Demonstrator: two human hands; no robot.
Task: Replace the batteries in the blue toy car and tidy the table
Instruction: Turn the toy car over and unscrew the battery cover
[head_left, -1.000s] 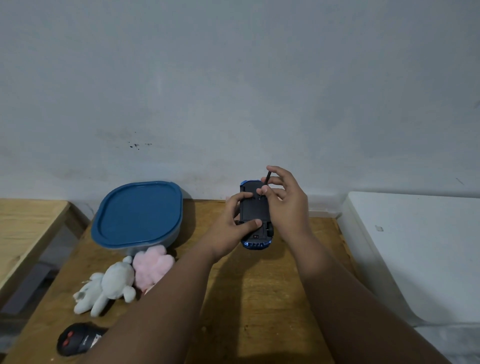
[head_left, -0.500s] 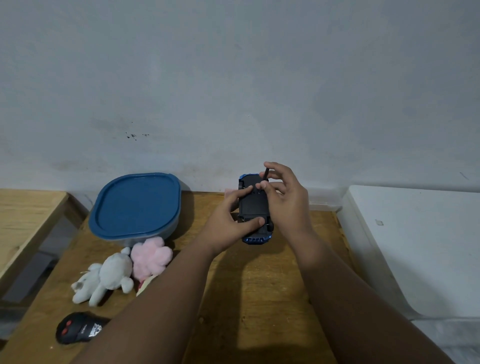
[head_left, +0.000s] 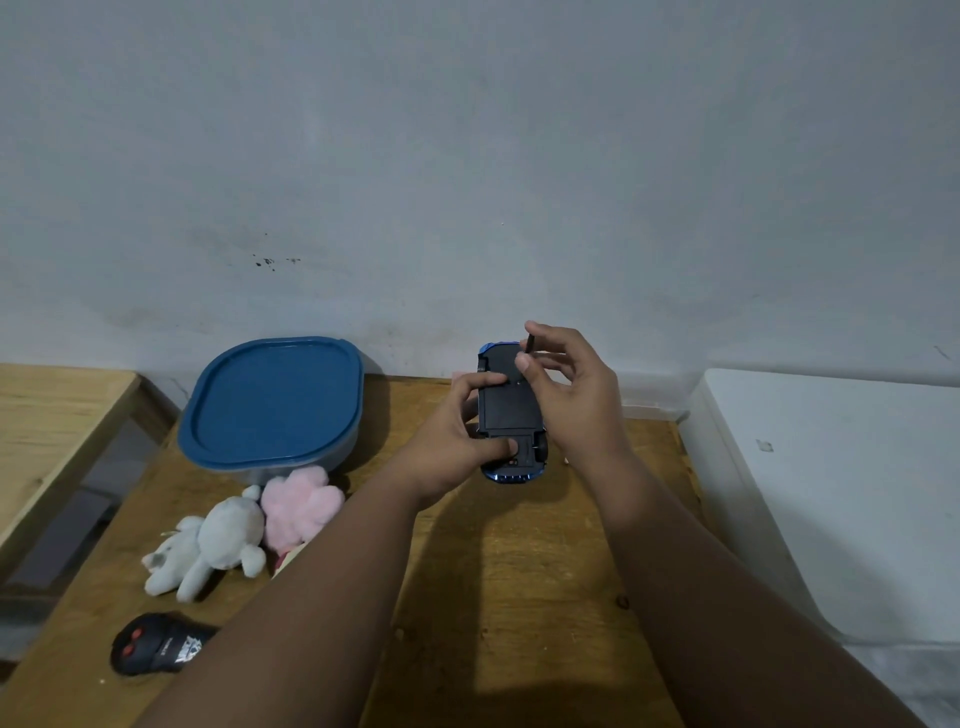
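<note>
A blue plastic toy car (head_left: 506, 410) is held belly-up above a brown wooden table (head_left: 519, 571), its black underside facing the viewer, probably so the battery cover can be reached. The left hand (head_left: 452, 441) clasps the car's left side, thumb pressed near its lower end, steadying it. The right hand (head_left: 576, 400), fingers curled at the car's upper right, pinches a thin dark tool (head_left: 529, 344), likely a small screwdriver. A blue-lidded oval plastic tub (head_left: 270, 400) sits left of the car.

You work with both forearms bare, uncovered from the lower edge of the view up to the wrists. Your left hand (head_left: 457, 441) and right hand (head_left: 571, 400) are bare as well, with short, rounded nails showing on the thumbs.
</note>
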